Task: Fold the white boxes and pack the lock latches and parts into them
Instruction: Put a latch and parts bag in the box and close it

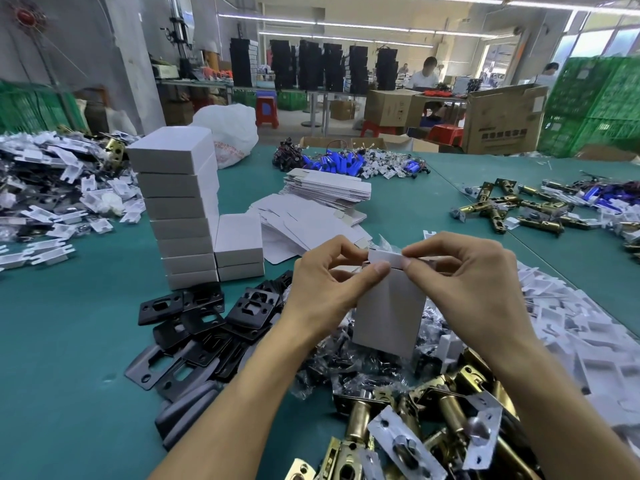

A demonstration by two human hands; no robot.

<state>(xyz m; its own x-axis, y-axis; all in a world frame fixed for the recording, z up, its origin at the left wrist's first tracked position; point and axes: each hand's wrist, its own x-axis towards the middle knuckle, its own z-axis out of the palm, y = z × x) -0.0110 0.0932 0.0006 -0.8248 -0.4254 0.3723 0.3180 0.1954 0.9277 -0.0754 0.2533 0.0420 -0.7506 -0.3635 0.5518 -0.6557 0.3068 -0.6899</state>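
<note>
I see my left hand [325, 289] and right hand [464, 282] both pinching the top flap of an upright white box [389, 313], held between them above brass lock latches [415, 420]. The box bears no readable writing.

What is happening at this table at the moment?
A person holds a white box upright above the table. The left hand and right hand pinch its top flap, which is not yet tucked in. A tall stack of closed boxes stands to the left, flat unfolded boxes lie behind, and brass latches and black plates lie close by.
</note>
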